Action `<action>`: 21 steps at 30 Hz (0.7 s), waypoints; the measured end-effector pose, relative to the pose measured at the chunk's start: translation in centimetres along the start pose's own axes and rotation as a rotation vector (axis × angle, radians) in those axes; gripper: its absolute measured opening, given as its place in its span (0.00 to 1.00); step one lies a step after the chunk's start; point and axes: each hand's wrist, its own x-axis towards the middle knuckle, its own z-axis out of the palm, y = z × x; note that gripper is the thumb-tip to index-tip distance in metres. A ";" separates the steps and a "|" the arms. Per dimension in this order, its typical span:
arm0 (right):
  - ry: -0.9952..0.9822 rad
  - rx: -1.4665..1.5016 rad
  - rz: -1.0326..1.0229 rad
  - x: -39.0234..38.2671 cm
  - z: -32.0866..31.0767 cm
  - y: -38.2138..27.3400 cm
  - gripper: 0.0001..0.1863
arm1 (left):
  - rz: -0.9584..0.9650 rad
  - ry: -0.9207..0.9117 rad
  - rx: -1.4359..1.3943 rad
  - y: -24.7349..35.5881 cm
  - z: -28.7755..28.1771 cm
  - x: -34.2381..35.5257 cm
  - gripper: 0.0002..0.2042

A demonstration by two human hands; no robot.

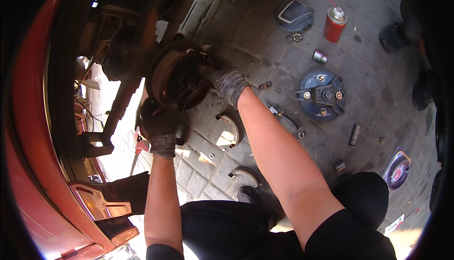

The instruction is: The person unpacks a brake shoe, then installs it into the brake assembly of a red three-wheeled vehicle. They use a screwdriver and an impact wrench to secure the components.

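Observation:
A drum brake assembly (182,78), dark and round, is mounted under the red vehicle, left of centre. Both my hands wear grey knit gloves. My left hand (160,130) is at its lower left edge, with the fingers lost in shadow. From the right, my right hand (228,84) reaches to the assembly's right side. Its fingertips are dark and blurred, so whether they grip a part cannot be made out. Two curved brake shoes (234,130) lie apart on the paving below the assembly.
On the paving to the right lie a brake drum (323,94), a red spray can (335,26), a dark cap (293,16), several sockets (319,56) and a packaged brake shoe set (397,171). Red bodywork (38,189) borders the left. Other people's dark shoes (395,37) are at far right.

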 end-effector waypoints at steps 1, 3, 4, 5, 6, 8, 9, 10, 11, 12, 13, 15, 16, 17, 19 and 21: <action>-0.002 -0.029 -0.010 0.0 0.0 0.2 0.30 | -0.077 -0.134 -0.116 -0.5 0.8 -0.2 0.07; 0.010 -0.155 -0.019 0.2 0.1 0.5 0.30 | -0.114 -0.288 -0.282 -0.6 1.9 -1.1 0.06; 0.023 -0.253 -0.019 0.3 0.1 0.5 0.29 | -0.090 -0.310 -0.362 -0.2 2.4 -1.7 0.07; 0.021 -0.340 -0.038 0.4 0.2 0.5 0.28 | -0.242 -0.385 -0.433 0.2 2.5 -2.1 0.08; 0.034 -0.361 -0.043 0.5 0.3 0.5 0.28 | -0.385 -0.340 -0.647 0.9 2.4 -2.4 0.09; 0.062 -0.387 -0.066 0.7 0.4 0.5 0.27 | -0.961 -0.342 -1.111 2.8 2.2 -3.1 0.12; 0.062 -0.438 -0.111 0.8 0.4 0.5 0.26 | -1.046 -0.312 -1.125 3.4 2.1 -2.6 0.16; 0.080 -0.493 -0.136 0.8 0.5 0.5 0.25 | -1.056 -0.309 -1.132 3.9 1.9 -2.3 0.17; 0.108 -0.554 -0.119 0.9 0.6 0.5 0.24 | -1.067 -0.306 -1.139 4.3 1.7 -2.0 0.17; 0.095 -0.543 -0.179 1.0 0.6 0.5 0.23 | -1.079 -0.302 -1.144 4.7 1.6 -1.7 0.18; 0.092 -0.539 -0.199 1.1 0.7 0.5 0.23 | -1.086 -0.277 -1.163 5.0 1.6 -1.6 0.18; 0.051 -0.552 -0.166 1.3 0.7 0.6 0.23 | -1.132 -0.230 -1.187 5.6 2.0 -1.7 0.18; 0.016 -0.573 -0.115 1.5 0.7 0.6 0.24 | -1.088 -0.192 -1.233 5.7 2.3 -1.7 0.18; -0.011 -0.590 -0.091 1.7 0.6 0.7 0.26 | -1.072 -0.160 -1.268 5.9 2.6 -1.8 0.18; -0.072 -0.493 -0.073 2.2 0.5 1.1 0.26 | -1.055 -0.105 -1.320 6.1 3.2 -1.8 0.18; -0.083 -0.442 -0.074 2.6 0.3 1.7 0.25 | -1.067 -0.065 -1.343 6.5 3.6 -1.7 0.19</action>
